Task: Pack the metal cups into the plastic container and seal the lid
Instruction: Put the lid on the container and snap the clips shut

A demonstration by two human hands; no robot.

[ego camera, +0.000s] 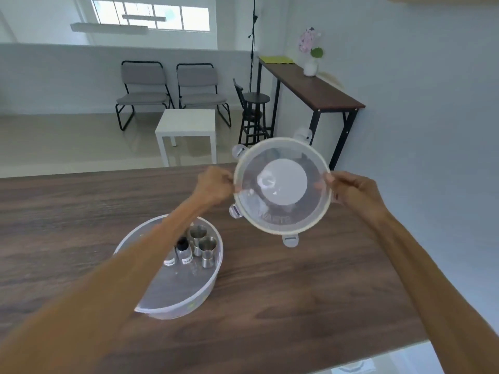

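A round clear plastic container (209, 288) stands on the dark wooden table (297, 292), left of centre. Inside it stand several small metal cups (207, 251), some with white labels, one with a black top. My left forearm crosses over the container and hides part of it. A round translucent lid (282, 186) with clip tabs on its rim is held up in the air, tilted toward me, to the right of and beyond the container. My left hand (214, 186) grips the lid's left edge and my right hand (351, 191) grips its right edge.
The table's far edge runs just behind my hands, its right edge slants down to the lower right. Beyond are a white side table (186, 128), two grey chairs (172, 90), a black stool (255, 114) and a tall console table (318, 95) with a flower vase.
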